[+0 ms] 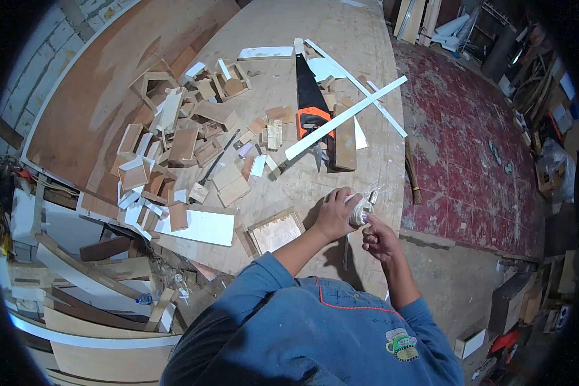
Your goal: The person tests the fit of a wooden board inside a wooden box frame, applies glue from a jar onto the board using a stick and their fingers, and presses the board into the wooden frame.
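Note:
My left hand [336,213] is wrapped around a small whitish round container-like thing [361,211] near the front right of the workbench. Its pale rim faces my other hand; its exact kind is unclear. My right hand [381,239] is closed, with the thumb side and index finger up against that rim. Whatever it pinches, if anything, is too small to make out. Clear plastic [374,190] and a small dark piece lie just beyond the container. Farther up the bench rests a hand saw [312,96] with an orange and black handle.
White strips [347,118] cross near the saw, beside a wooden block [345,138]. A heap of small wooden boxes and offcuts [183,145] covers the left side. A white panel [202,228] and a shallow wooden box [276,233] lie at the front. Red floor [463,148] stretches right.

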A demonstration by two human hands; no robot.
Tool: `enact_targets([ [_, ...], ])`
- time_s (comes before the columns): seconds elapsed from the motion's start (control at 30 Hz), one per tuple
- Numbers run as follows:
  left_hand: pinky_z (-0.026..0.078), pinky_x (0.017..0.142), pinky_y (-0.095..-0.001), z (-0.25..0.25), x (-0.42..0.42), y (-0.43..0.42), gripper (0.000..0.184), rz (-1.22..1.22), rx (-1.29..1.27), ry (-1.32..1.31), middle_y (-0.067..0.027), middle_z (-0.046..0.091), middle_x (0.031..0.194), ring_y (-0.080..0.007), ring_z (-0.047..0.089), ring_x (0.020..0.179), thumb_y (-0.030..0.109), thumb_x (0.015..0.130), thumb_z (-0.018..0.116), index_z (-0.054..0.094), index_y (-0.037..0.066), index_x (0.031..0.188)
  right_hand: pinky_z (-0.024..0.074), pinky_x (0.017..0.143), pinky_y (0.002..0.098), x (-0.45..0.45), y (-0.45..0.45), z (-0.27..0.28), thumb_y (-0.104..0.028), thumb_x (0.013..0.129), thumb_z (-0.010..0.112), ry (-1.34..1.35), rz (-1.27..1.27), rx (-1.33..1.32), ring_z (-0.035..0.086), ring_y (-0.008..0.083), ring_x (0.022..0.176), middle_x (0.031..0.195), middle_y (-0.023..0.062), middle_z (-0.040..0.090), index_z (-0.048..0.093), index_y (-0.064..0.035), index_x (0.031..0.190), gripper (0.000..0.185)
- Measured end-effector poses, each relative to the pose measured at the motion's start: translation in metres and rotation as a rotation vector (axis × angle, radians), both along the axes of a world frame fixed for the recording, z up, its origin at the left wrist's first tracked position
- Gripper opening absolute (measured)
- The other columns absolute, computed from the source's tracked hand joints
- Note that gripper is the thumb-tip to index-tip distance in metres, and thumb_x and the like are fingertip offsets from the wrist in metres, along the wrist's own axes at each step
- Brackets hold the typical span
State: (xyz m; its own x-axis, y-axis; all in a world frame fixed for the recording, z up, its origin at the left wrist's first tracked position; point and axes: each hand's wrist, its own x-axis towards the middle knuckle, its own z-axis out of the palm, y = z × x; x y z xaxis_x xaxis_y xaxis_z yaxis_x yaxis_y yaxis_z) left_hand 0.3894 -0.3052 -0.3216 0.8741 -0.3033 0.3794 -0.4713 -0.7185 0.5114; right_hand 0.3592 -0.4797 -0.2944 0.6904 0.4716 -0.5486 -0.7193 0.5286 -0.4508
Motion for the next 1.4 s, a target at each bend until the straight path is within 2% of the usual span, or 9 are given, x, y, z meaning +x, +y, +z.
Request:
enact_targets([
  [0.2, 0.047, 0.085, -0.0431, 0.001, -0.001, 0.002, 0.065, -0.051, 0.028, -0.045, -0.0118, 0.046, 0.11, -0.0312, 0.048, 0.105, 0.028, 0.057, 0.078, 0.052, 0.014, 0.115, 0.0438, 0.044, 0.0237, 0.011, -0.005, 0.013, -0.006, 0.074, 0.055, -0.223, 0.265, -0.382, 0.038, 0.0043, 0.043, 0.056, -0.0048, 0.043, 0.047, -0.0095, 0.125, 0.052],
  [0.27, 0.047, 0.085, -0.0428, 0.001, 0.003, 0.002, 0.064, -0.07, 0.006, -0.001, -0.0118, 0.046, 0.109, -0.0316, 0.048, 0.105, 0.027, 0.056, 0.078, 0.053, 0.013, 0.114, 0.0466, 0.046, 0.0262, 0.011, -0.008, 0.012, -0.01, 0.071, 0.058, -0.433, 0.4, -0.741, 0.051, 0.0093, 0.05, 0.063, 0.0004, 0.053, 0.048, -0.0068, 0.13, 0.06],
  [0.4, 0.046, 0.087, -0.0423, 0.0, 0.012, 0.005, 0.064, -0.139, -0.007, 0.031, -0.0128, 0.046, 0.108, -0.0333, 0.048, 0.105, 0.026, 0.055, 0.078, 0.053, 0.012, 0.113, 0.0482, 0.046, 0.0285, 0.023, -0.01, 0.019, -0.015, 0.07, 0.064, -0.637, 0.627, -1.028, 0.057, 0.0148, 0.049, 0.062, 0.0079, 0.059, 0.054, -0.0052, 0.124, 0.055],
  [0.5, 0.046, 0.087, -0.0427, 0.001, 0.011, 0.002, 0.065, -0.168, 0.009, 0.023, -0.0131, 0.047, 0.109, -0.0334, 0.048, 0.105, 0.025, 0.055, 0.078, 0.053, 0.013, 0.113, 0.0493, 0.047, 0.0274, 0.034, -0.006, 0.022, -0.012, 0.071, 0.065, -0.685, 0.919, -1.148, 0.058, 0.0142, 0.054, 0.065, 0.007, 0.06, 0.06, -0.0074, 0.115, 0.045],
  [0.63, 0.046, 0.086, -0.0438, 0.003, 0.009, 0.001, 0.064, -0.171, 0.016, 0.03, -0.0135, 0.047, 0.11, -0.0333, 0.05, 0.104, 0.023, 0.055, 0.077, 0.054, 0.014, 0.114, 0.0518, 0.048, 0.0302, 0.039, -0.001, 0.016, -0.015, 0.07, 0.067, -0.711, 1.032, -1.174, 0.061, 0.0175, 0.056, 0.069, 0.0095, 0.062, 0.06, -0.0046, 0.11, 0.042],
  [0.87, 0.048, 0.083, -0.0437, 0.001, 0.012, -0.001, 0.062, -0.149, 0.038, 0.02, -0.0124, 0.047, 0.109, -0.0332, 0.05, 0.105, 0.027, 0.058, 0.077, 0.054, 0.015, 0.114, 0.0519, 0.047, 0.0314, 0.045, -0.003, 0.034, -0.016, 0.069, 0.068, -0.822, 1.049, -1.172, 0.063, 0.0184, 0.059, 0.069, 0.0105, 0.063, 0.059, -0.0033, 0.11, 0.044],
  [1.07, 0.049, 0.085, -0.0423, 0.004, 0.014, 0.001, 0.067, -0.104, 0.014, 0.066, -0.01, 0.047, 0.109, -0.0314, 0.049, 0.104, 0.024, 0.054, 0.079, 0.053, 0.016, 0.114, 0.0523, 0.063, 0.0393, 0.047, -0.006, 0.027, -0.019, 0.066, 0.066, -0.917, 1.083, -1.296, 0.065, 0.0304, 0.066, 0.075, 0.0192, 0.064, 0.059, -0.0039, 0.111, 0.048],
  [1.13, 0.05, 0.08, -0.0442, 0.004, 0.015, 0.004, 0.063, -0.11, -0.014, 0.058, -0.011, 0.046, 0.11, -0.0327, 0.051, 0.103, 0.031, 0.059, 0.078, 0.053, 0.015, 0.115, 0.0502, 0.07, 0.0428, 0.045, -0.009, 0.021, -0.02, 0.064, 0.067, -1.114, 0.952, -1.298, 0.063, 0.0357, 0.072, 0.077, 0.0203, 0.064, 0.059, -0.0067, 0.111, 0.049],
  [1.4, 0.049, 0.082, -0.0429, 0.002, 0.016, 0.006, 0.067, -0.131, -0.035, 0.049, -0.0117, 0.047, 0.11, -0.0334, 0.051, 0.104, 0.027, 0.055, 0.081, 0.053, 0.015, 0.115, 0.0497, 0.078, 0.0425, 0.028, -0.002, 0.042, -0.021, 0.065, 0.069, -1.054, 0.948, -1.47, 0.063, 0.0359, 0.085, 0.09, 0.0173, 0.066, 0.062, -0.0144, 0.112, 0.048],
])
